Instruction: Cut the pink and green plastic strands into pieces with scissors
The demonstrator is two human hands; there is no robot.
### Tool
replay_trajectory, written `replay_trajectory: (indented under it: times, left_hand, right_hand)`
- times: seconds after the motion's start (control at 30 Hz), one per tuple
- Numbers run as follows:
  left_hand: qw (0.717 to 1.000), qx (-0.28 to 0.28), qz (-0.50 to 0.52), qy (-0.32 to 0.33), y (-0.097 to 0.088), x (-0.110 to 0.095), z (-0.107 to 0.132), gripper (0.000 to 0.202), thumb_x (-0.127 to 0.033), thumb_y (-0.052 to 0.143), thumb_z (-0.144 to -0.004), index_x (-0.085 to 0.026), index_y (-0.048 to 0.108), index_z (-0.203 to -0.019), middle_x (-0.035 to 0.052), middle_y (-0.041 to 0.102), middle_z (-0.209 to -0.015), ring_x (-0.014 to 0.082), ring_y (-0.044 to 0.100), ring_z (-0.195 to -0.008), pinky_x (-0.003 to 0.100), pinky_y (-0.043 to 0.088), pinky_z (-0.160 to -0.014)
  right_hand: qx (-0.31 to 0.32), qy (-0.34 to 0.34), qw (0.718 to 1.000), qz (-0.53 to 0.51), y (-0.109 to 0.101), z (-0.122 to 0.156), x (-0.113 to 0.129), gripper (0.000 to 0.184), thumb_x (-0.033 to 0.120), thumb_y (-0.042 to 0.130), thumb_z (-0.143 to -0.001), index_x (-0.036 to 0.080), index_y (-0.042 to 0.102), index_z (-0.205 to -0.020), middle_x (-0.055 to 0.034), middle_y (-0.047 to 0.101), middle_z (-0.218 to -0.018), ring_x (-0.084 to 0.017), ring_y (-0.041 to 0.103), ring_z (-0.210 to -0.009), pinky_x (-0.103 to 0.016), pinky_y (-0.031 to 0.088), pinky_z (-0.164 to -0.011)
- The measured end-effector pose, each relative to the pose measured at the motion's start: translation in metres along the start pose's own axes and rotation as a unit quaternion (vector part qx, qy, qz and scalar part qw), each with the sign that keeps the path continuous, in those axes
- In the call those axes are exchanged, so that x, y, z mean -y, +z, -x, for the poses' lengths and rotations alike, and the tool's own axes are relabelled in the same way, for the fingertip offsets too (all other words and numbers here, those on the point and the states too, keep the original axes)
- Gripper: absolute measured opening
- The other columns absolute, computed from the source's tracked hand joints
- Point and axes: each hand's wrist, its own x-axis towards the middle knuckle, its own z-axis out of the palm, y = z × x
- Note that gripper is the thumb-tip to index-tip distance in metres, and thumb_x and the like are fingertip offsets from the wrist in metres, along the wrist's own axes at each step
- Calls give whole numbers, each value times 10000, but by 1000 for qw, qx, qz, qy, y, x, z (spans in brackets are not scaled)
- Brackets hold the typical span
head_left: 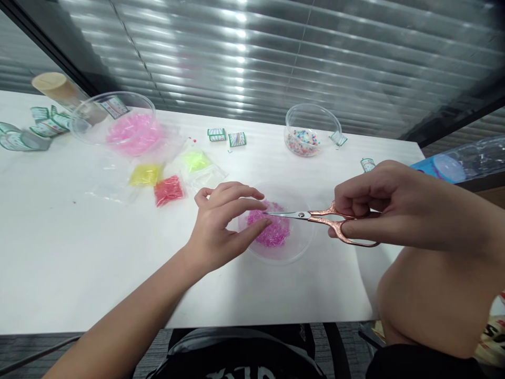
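My right hand (pixel 379 205) grips a pair of scissors (pixel 303 215) with copper-coloured handles; the blades look closed and point left. My left hand (pixel 221 218) has its fingers curved and apart. Its thumb and index fingertip lie on either side of the scissor tips, and I make out nothing between them. Both the blades and the left fingertips are above a clear round bowl (pixel 298 247). Small shiny pink-purple pieces (pixel 276 234) lie in the bowl, partly hidden by the left fingers and the blades.
Yellow (pixel 144 175), red (pixel 169 190) and light-green (pixel 196 160) packets lie at left. Behind them stands a clear bowl (pixel 114 95) beside pink strands (pixel 136 134). Another bowl (pixel 313 105) holds coloured beads. Small printed packets (pixel 237 139) and a clear plastic bottle (pixel 473 158) are also about.
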Motion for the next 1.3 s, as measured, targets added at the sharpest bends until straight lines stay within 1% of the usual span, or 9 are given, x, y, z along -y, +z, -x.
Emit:
replay_trajectory:
  times: [0.17, 0.33, 0.43, 0.57, 0.7, 0.83, 0.93, 1.3]
  left_hand:
    - [999, -31, -35, 21, 1, 0, 1, 71, -320, 685, -824, -255, 662, -840, 0, 721, -888, 212, 639, -943, 397, 357, -822]
    - [995, -64, -39, 71, 1, 1, -1, 47, -271, 698, -808, -262, 664, -839, -7, 718, -883, 213, 640, -952, 391, 376, -799]
    - [992, -79, -42, 92, 0, 1, -1, 67, -258, 706, -798, -269, 661, -847, -9, 715, -879, 214, 637, -952, 389, 385, -777]
    - [991, -70, -65, 90, -1, 1, -1, 50, -285, 691, -814, -277, 659, -852, 1, 715, -881, 222, 629, -954, 404, 386, -772]
    - [990, -78, -57, 104, 0, 2, -1, 77, -256, 694, -815, -280, 655, -877, -2, 714, -891, 218, 625, -957, 402, 379, -782]
    - [991, -63, -67, 95, 0, 3, 0, 58, -272, 673, -836, -280, 668, -893, 4, 710, -903, 223, 613, -976, 403, 369, -816]
    - [991, -67, -67, 98, 1, 3, 0, 69, -264, 678, -834, -277, 669, -902, 4, 713, -906, 220, 613, -980, 398, 364, -820]
    - [991, -58, -79, 94, 1, 5, 1, 56, -286, 665, -846, -275, 677, -899, 14, 714, -911, 225, 606, -985, 398, 365, -823]
  right_hand:
    - [1, 13, 1000, -28, 0, 0, -3, 309, 343, 670, -739, 170, 513, -536, 35, 424, -462, -69, 331, -450, -226, 248, -416]
    - [9, 21, 999, -44, 0, -2, -5, 342, 341, 701, -703, 176, 456, -532, 52, 369, -472, -64, 301, -458, -218, 240, -411]
    - [25, 23, 998, -57, -1, -4, -2, 338, 323, 707, -692, 176, 445, -537, 52, 386, -483, -63, 331, -462, -211, 262, -417]
    - [48, 22, 995, -83, -2, -7, 0, 343, 310, 710, -688, 178, 431, -539, 49, 416, -493, -63, 379, -465, -203, 291, -422]
    - [67, 28, 991, -108, -2, -8, -3, 352, 329, 713, -694, 181, 430, -547, 51, 426, -490, -64, 394, -460, -203, 304, -425]
    - [71, 31, 990, -114, -2, -9, -5, 381, 377, 729, -684, 179, 438, -539, 48, 432, -487, -65, 393, -456, -208, 283, -417]
    - [76, 30, 989, -119, -1, -10, -7, 398, 403, 746, -673, 177, 447, -539, 48, 435, -488, -64, 393, -458, -208, 280, -416]
    - [88, 23, 988, -122, -1, -13, -9, 446, 436, 756, -666, 180, 414, -539, 55, 427, -477, -65, 411, -455, -206, 275, -411]
